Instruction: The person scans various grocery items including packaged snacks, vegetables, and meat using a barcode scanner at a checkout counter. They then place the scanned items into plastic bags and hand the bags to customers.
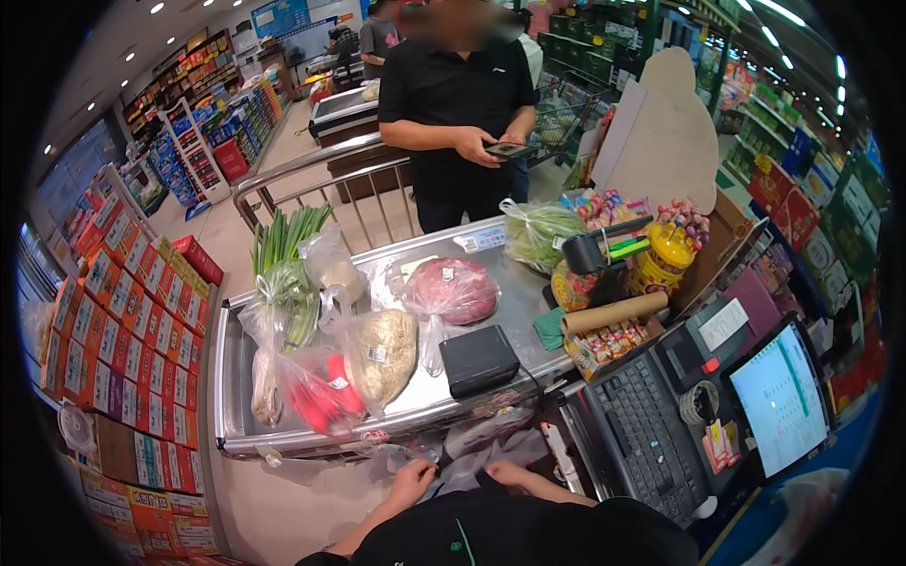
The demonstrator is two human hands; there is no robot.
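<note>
Low in front of me, below the counter edge, my left hand (413,479) closes its fingers on thin clear plastic bag film (389,458). My right hand (504,472) is curled at more of the translucent plastic bags (520,446), fingers partly hidden. On the metal checkout counter (396,272) just beyond lie tied produce bags: a bag of pale shredded food (386,347), a bag of bright red items (315,396), a bag of red-pink food (456,286), and leafy greens (290,286) beside long green stalks (287,240). A black box-shaped device (480,361) stands near the counter's front edge.
A keyboard (640,424) and lit monitor (778,396) stand at my right. Candy tubs (662,258) and another greens bag (541,237) crowd the counter's right end. Stacked cartons (127,354) line the left. Opposite, a person (460,106) holds a phone (509,150) beyond a metal rail (318,166).
</note>
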